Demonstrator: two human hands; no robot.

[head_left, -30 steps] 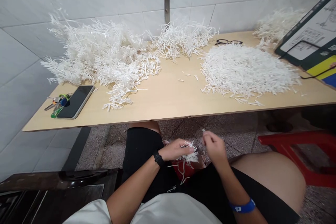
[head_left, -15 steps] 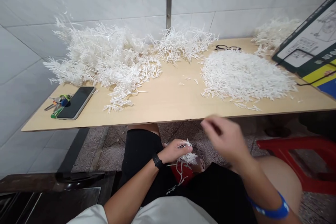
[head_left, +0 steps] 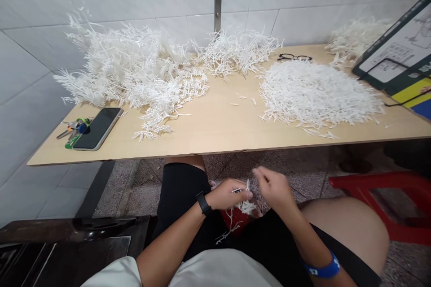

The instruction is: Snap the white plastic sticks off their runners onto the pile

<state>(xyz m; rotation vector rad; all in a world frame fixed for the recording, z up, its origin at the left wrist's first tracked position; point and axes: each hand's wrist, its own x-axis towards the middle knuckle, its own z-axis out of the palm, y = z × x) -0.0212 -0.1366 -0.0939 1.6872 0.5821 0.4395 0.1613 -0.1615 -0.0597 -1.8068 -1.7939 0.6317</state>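
Note:
Below the table edge, my left hand (head_left: 229, 193) is closed on a bunch of white branching plastic sprigs (head_left: 247, 207), which stick out above and below the fingers. One long thin branch (head_left: 230, 223) dangles from it over my lap. Just right of the bunch, my right hand (head_left: 272, 186) is raised with its fingers curled together. A small gap separates its fingertips from the sprigs; whether it pinches anything is too small and blurred to make out. On the table, a large tangled heap of white branches (head_left: 128, 67) lies left, and a flatter pile of short white pieces (head_left: 316, 92) lies right.
The wooden table (head_left: 208, 134) also bears a phone (head_left: 98, 129), keys (head_left: 76, 129), eyeglasses (head_left: 294, 57) and more white branches (head_left: 235, 51) at the back. A printed box (head_left: 400, 58) leans at the right. A red stool (head_left: 380, 181) stands below right.
My right hand has come down and left, from near the table edge to close beside the bunch. My left hand keeps hold of the sprigs, shifted slightly right.

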